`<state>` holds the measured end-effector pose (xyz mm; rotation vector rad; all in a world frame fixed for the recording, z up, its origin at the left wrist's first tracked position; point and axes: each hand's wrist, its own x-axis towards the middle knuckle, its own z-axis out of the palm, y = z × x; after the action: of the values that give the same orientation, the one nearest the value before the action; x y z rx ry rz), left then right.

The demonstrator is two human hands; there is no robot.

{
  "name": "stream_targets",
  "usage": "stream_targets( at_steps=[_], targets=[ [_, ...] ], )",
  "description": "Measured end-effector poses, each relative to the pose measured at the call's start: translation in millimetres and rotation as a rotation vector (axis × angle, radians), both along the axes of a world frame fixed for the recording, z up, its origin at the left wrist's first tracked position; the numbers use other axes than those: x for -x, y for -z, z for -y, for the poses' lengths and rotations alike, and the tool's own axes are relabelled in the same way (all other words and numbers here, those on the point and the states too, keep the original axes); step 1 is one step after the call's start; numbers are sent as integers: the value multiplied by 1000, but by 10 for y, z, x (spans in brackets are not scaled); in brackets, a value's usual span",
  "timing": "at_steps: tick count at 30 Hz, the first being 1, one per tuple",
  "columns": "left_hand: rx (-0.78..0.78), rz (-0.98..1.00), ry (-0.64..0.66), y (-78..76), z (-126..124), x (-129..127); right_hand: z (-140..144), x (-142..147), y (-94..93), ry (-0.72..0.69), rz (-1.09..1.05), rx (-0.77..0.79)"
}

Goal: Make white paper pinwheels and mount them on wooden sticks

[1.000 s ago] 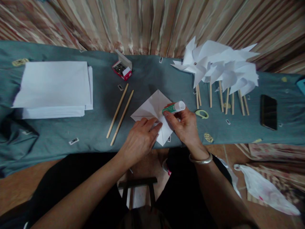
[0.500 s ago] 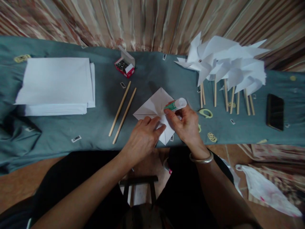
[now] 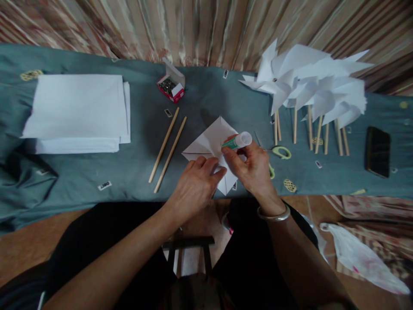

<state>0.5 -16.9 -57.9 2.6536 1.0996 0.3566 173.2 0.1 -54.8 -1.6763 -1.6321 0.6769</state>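
Observation:
A square of white paper, with cut lines running in from its corners, lies on the cloth in front of me. My left hand grips the paper near its middle, the thumb and forefinger close together at a raised part of it. In my right hand is a green and white glue stick, held tilted over the paper's centre; its tip is hidden by the fingers. A pair of scissors with light green handles lies partly behind that hand. Two wooden sticks rest left of the paper.
A stack of white paper lies at left. A red box of pushpins or similar small metal pieces stands open at the back. Several paper pinwheels on sticks lie back right, near a black phone. A curtain hangs behind the cloth-covered table.
The view has shifted slightly, moving the table's things a little in the frame. Both hands keep nearly the same pose, and the glue stick stays over the paper's centre.

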Motion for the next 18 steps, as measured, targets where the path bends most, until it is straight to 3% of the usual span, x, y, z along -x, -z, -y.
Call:
stream_targets(
  at_steps=[18],
  targets=[
    [-45,31,-36,31,3,7,22,11,-68,-47,28,10]
  ],
)
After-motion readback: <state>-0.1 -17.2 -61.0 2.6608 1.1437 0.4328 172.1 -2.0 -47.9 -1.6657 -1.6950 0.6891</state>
